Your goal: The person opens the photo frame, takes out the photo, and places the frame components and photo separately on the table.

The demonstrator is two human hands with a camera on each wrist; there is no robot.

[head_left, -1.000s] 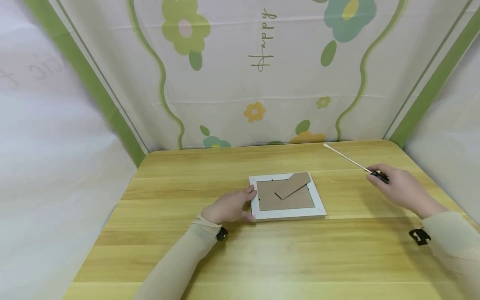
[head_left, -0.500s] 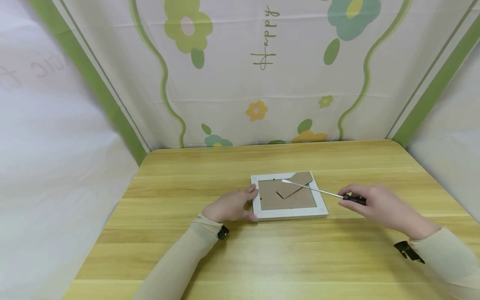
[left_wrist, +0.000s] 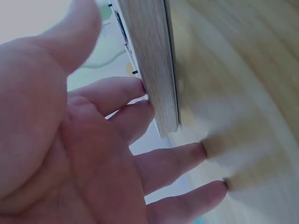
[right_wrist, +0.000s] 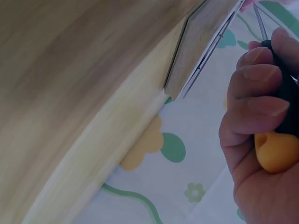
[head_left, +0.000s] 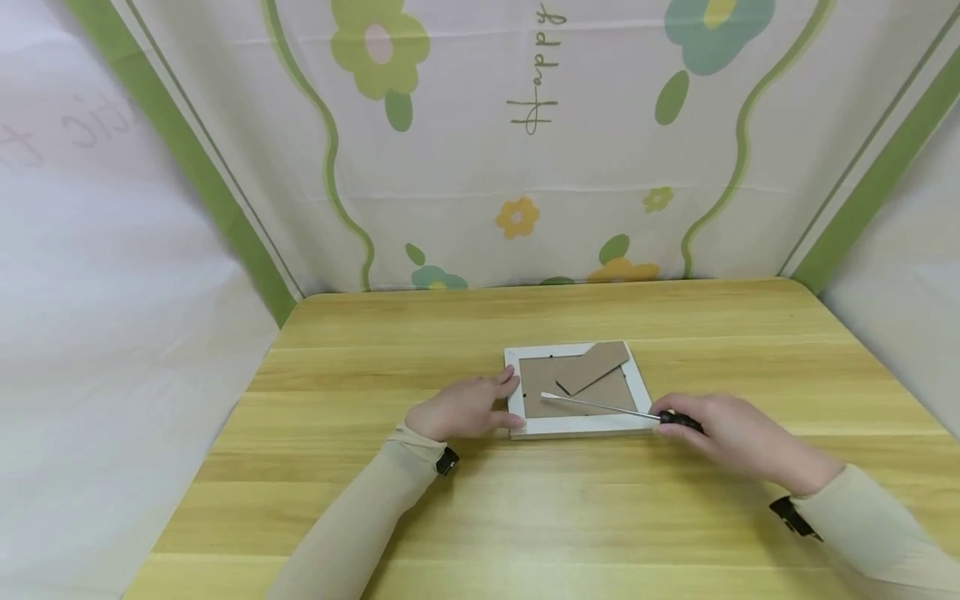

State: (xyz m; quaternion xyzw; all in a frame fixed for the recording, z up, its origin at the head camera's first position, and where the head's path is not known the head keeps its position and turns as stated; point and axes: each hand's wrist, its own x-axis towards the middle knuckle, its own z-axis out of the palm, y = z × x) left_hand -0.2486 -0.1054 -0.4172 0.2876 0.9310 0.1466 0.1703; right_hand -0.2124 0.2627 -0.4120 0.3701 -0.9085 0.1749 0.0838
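A photo frame [head_left: 585, 426] lies face down on the wooden table, its white border around a brown backing board [head_left: 538, 377]. A brown easel leg [head_left: 597, 367] slants across the board, and small dark tabs show along the inner edge. My left hand [head_left: 463, 407] touches the frame's left side. In the left wrist view its fingers are extended, two against the frame's edge [left_wrist: 150, 56], two on the table. My right hand [head_left: 738, 437] grips a screwdriver [head_left: 600, 406] with a black and orange handle [right_wrist: 279, 151]. The flat tip is over the backing board; contact is unclear.
The wooden table [head_left: 570, 517] ends at the back against a flowered cloth [head_left: 450, 167]. White cloth walls [head_left: 135, 333] stand at both sides. Each wrist carries a black strap buckle [head_left: 447, 461].
My right hand has come left and nearer with the screwdriver, from the table's right side to above the photo frame. My left hand has stayed at the frame's left side.
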